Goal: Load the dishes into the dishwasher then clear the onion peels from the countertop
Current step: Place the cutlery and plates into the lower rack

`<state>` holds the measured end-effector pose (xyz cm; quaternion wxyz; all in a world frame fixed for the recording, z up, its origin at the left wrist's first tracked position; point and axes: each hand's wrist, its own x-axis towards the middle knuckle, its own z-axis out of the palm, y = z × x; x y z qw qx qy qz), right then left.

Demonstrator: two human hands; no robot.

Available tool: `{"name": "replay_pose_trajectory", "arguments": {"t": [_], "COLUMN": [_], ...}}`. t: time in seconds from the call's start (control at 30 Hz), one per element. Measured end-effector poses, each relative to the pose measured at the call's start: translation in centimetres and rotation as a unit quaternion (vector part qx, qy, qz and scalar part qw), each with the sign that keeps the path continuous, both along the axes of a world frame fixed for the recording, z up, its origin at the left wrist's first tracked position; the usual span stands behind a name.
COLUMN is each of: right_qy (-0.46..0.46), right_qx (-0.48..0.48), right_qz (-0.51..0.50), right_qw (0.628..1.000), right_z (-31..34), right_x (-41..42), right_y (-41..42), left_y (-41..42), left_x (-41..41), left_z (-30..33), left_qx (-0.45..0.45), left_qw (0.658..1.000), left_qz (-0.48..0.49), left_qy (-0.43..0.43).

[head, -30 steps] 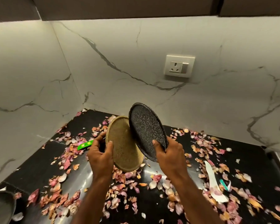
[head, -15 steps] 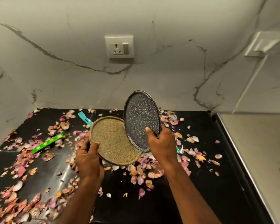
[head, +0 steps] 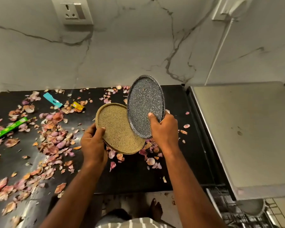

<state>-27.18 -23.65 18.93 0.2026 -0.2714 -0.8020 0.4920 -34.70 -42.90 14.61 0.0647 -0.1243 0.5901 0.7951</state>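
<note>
Tan plate [head: 118, 129] pinched in left hand [head: 92, 143] grip, speckled grey plate [head: 145, 104] tilted, clasped by right hand [head: 164, 129]

Dim warm light, wide-angle bowing at edges, motion-blurred lower corners

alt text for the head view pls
A person holds two round plates above a black countertop strewn with onion peels: the left hand grips a tan plate, the right hand a speckled grey plate. A dishwasher rack shows at lower right.
</note>
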Motion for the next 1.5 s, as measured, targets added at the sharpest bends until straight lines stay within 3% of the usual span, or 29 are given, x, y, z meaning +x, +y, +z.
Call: {"name": "replay_pose_trajectory", "arguments": {"t": [0.47, 0.77, 0.87, 1.0, 1.13, 1.33, 1.5], "right_qy": [-0.014, -0.112, -0.090, -0.062, -0.072, -0.160, -0.217], "right_qx": [-0.012, 0.009, -0.035, -0.069, -0.026, 0.004, -0.035], "right_qz": [-0.173, -0.274, -0.310, -0.323, -0.321, -0.259, -0.247], "right_qw": [0.985, 0.955, 0.946, 0.942, 0.944, 0.952, 0.944], "right_z": [2.1, -2.3, -2.3, -1.6, -0.9, -1.5, -2.9], "right_x": [8.1, 19.2, 23.3, 27.5, 31.2, 39.4, 46.9], "right_y": [-0.7, -2.7, -2.4, -1.5, 0.7, 6.2, 10.8], "left_y": [2.8, 4.4, 5.5, 6.0, 7.3, 10.7, 14.8], "left_x": [3.5, 10.6, 13.7, 17.7, 21.9, 30.8, 38.0], "left_z": [0.9, -1.9, -1.8, -1.2, -2.5, -5.1, -7.3], "left_qx": [0.020, 0.017, 0.009, 0.006, -0.006, -0.014, -0.046], "left_qw": [0.987, 0.956, 0.943, 0.928, 0.922, 0.918, 0.915], "left_qz": [-0.157, -0.293, -0.331, -0.371, -0.387, -0.391, -0.386], "left_qy": [0.034, 0.000, 0.005, -0.010, -0.027, -0.070, -0.112]}}
